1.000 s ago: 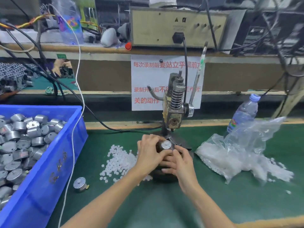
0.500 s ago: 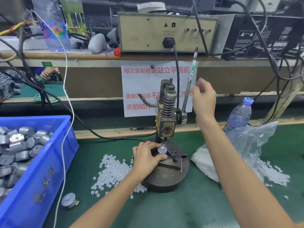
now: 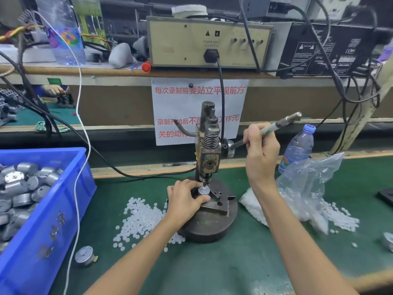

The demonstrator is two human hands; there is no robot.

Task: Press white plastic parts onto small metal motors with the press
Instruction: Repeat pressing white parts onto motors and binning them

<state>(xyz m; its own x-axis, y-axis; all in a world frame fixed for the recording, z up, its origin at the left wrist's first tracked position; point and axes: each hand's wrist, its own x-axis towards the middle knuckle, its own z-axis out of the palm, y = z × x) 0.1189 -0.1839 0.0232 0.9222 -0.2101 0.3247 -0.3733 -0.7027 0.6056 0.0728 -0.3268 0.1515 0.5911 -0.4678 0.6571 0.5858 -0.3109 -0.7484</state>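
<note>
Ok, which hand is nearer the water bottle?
Right. The right hand grips the lever left of the water bottle; the left hand holds the motor under the ram, farther left.

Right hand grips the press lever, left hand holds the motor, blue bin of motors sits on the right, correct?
No: the head view shows the blue bin on the left. The right hand does grip the lever, the left hand the motor.

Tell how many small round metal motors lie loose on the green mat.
2: one motor beside the blue plastic bin, another motor cut off at the right edge. More may be hidden.
</note>
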